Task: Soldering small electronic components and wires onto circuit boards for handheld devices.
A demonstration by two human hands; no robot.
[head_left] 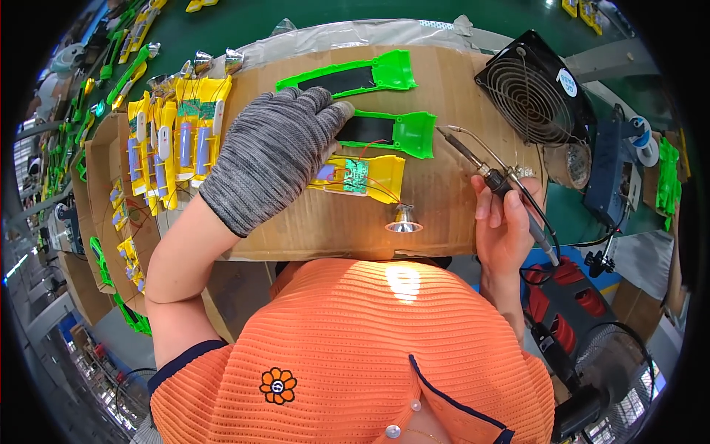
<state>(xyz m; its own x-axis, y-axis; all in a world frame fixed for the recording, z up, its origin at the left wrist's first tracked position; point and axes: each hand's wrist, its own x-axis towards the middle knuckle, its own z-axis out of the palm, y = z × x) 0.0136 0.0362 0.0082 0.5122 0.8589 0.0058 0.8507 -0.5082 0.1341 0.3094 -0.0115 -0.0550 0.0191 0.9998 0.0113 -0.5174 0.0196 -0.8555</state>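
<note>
My left hand (277, 152), in a grey knit glove, is closed over the left end of a green plastic shell (414, 135) with a black panel; its thumb is mostly hidden. Just below that lies a yellow flashlight half-shell (384, 177) holding a green circuit board (356, 176) and a purple battery cell, partly covered by the hand. Red wires join it to a shiny reflector cup (404, 219) nearer me. My bare right hand (504, 222) grips a soldering iron (494, 177) with a thin curved tube, its tip close to the shell's right end.
Another green shell (392, 70) lies farther back on the cardboard (451, 200). Several yellow half-shells (185, 140) with cells and reflectors stand at the left. A black fan (529, 92), a blue soldering station (610, 174) and green parts (668, 177) are to the right.
</note>
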